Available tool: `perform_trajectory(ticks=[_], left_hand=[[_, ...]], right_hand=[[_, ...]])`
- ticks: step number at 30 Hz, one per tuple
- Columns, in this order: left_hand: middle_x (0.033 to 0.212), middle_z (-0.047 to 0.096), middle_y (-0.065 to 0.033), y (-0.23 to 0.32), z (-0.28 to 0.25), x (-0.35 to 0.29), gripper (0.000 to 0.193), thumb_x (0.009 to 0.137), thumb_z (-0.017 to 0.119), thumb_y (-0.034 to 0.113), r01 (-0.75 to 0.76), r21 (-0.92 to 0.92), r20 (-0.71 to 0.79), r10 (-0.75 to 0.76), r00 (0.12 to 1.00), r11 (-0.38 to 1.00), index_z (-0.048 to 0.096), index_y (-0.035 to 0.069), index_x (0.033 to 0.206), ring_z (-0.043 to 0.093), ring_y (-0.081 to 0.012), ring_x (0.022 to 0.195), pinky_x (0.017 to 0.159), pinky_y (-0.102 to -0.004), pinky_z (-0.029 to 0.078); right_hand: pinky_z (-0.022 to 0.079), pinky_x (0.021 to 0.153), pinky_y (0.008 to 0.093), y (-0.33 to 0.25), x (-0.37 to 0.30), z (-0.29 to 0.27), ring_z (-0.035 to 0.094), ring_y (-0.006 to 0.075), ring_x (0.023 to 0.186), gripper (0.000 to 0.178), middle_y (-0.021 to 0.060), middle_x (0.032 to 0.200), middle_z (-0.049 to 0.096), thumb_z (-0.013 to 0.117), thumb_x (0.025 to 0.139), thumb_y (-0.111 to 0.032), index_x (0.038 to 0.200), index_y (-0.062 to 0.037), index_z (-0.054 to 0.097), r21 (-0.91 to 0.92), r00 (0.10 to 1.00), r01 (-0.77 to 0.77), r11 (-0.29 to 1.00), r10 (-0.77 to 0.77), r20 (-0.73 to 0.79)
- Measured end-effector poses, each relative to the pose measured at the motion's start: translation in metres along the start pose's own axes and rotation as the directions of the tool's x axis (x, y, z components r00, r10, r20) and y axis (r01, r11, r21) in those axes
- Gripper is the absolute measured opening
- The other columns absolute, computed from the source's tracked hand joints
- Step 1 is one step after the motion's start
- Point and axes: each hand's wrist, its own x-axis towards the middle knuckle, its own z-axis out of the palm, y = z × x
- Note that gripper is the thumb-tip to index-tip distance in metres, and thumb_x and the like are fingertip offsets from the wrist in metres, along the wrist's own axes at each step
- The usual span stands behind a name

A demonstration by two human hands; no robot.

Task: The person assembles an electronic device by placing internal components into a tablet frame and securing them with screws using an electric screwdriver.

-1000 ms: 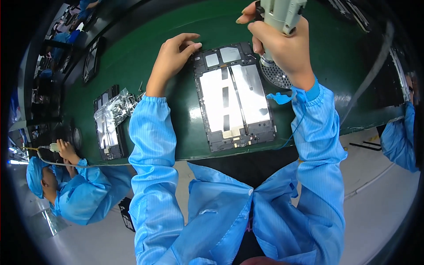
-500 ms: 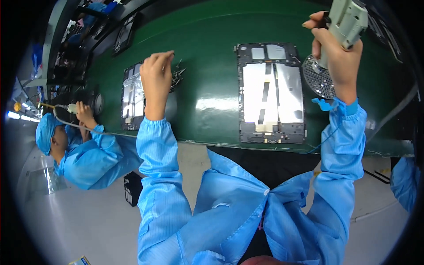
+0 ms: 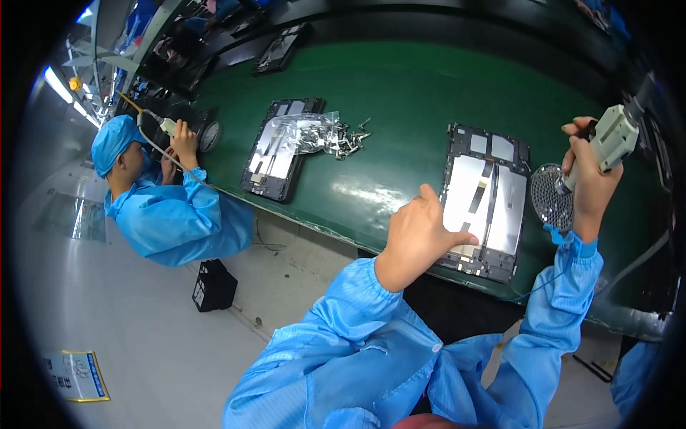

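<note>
My right hand (image 3: 594, 179) is wrapped round a pale electric screwdriver (image 3: 616, 139). The driver's lower end points down at a round perforated screw tray (image 3: 552, 200). Left of that tray lies an opened tablet (image 3: 506, 222) with a silver battery and dark frame. Over the tablet's lower left side is my left hand (image 3: 423, 227), thumb and forefinger apart and nothing seen in it; whether the thumb touches the tablet I cannot tell. The other fingers of that hand are partly hidden.
To the left lie stacked opened tablets (image 3: 266, 166), with a clear plastic bag (image 3: 306, 134) of small metal parts on top and loose parts (image 3: 351, 140) beside it. A co-worker (image 3: 161, 196) works at the far left. A blue cord (image 3: 547, 284) runs from my right wrist.
My left hand has come from the stacked tablets at the left to the tablet before me. The screwdriver stays in my right hand by the screw tray. The view has swung left.
</note>
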Motion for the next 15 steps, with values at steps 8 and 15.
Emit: perform_trajectory(ticks=[8,15], left_hand=[[0.069,0.064,-0.0193,-0.01,-0.003,0.004,0.071,0.08,0.08,0.049,0.138,-0.342,0.096,-0.111,0.989,0.93,0.053,-0.013,0.103,0.067,-0.0259,0.065,0.059,-0.0371,0.052],[0.084,0.066,-0.003,-0.029,-0.026,0.046,0.047,0.097,0.067,0.017,0.118,-0.759,0.03,-0.147,0.989,0.64,0.047,-0.004,0.134,0.053,-0.0037,0.066,0.052,-0.0219,0.04]], right_hand=[[0.043,0.049,0.0254,-0.001,-0.001,0.007,0.054,0.0094,0.054,0.024,0.0123,0.094,0.07,0.057,0.085,0.002,0.108,0.0059,0.063,0.03,0.999,-0.022,0.999,0.02,0.049],[0.043,0.049,0.0241,0.003,0.013,-0.028,0.054,0.0085,0.054,0.023,0.0115,0.095,0.07,0.058,0.086,0.002,0.108,0.0058,0.063,-0.047,1.0,0.009,0.999,-0.009,-0.013]])
